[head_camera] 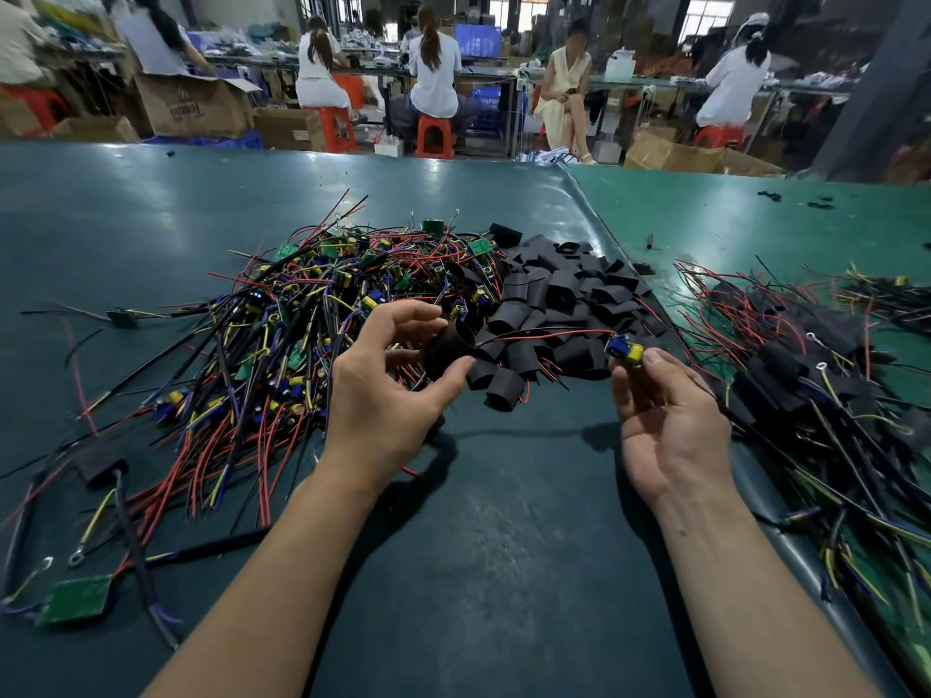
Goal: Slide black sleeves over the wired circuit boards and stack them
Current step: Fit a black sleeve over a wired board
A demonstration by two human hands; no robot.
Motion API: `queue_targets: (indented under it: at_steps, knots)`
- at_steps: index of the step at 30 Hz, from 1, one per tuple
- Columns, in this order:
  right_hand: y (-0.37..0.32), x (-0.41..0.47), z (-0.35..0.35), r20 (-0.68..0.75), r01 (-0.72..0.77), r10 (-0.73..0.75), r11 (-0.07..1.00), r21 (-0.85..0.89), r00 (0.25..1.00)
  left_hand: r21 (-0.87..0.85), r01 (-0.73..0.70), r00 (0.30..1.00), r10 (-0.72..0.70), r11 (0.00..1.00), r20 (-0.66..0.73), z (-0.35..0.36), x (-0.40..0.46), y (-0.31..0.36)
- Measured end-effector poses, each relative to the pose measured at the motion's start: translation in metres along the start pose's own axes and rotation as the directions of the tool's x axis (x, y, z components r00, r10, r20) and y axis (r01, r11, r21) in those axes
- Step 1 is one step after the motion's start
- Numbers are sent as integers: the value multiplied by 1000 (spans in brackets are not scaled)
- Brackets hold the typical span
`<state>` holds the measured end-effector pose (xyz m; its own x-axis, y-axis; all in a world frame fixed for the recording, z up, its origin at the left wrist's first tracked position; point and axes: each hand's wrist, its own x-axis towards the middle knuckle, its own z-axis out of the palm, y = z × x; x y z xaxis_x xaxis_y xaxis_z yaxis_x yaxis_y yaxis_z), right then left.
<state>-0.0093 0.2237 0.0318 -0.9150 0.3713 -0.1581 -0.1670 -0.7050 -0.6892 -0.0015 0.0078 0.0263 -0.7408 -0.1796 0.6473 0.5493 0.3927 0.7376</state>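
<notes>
While the left hand (388,390) curls its thumb and fingers round a black sleeve (450,348), holding it open-ended above the dark green table (504,546), the right hand (665,420) pinches a small wired circuit board (624,349) between thumb and fingertips, palm turned up. Red and black leads run from that board leftward across the gap toward the sleeve; whether their ends already enter the sleeve cannot be told, since the left fingers cover its far side. Behind the left hand lies a tangled heap of bare wired boards (312,314), its individual boards mostly buried under red, yellow, blue and black leads. Just right of it sits a pile of loose black sleeves (564,294), touching the heap at its edge. Well to the right, a stack of sleeved boards (806,375) spreads over a lighter green mat (730,219) and is cut off by the picture's right border. At lower left a single green board (75,599) appears blurred. Seated people on red stools (433,136) fill the distant background, details indistinct.
</notes>
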Motion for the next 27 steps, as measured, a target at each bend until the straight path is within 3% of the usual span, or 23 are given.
queue_targets:
  at_steps: [5, 13, 16, 21, 27]
  knots:
    - [-2, 1, -1, 25, 7, -10, 995, 96, 1000, 54, 10, 1000, -11, 998, 26, -1, 0, 0]
    - [4, 1, 0, 17, 74, -74, 997, -35, 997, 82, -20, 1000, 18, 996, 22, -1, 0, 2]
    - [5, 2, 1, 43, 117, -114, 990, -81, 993, 165, -89, 993, 74, 982, 96, -2, 0, 1]
    - [13, -3, 2, 217, 200, -145, 946, -254, 965, 298, -276, 933, 180, 914, 311, 3, -4, 4]
    - [24, -14, 4, 407, 220, -54, 901, -373, 912, 218, -266, 926, 186, 939, 330, 10, -7, 8]
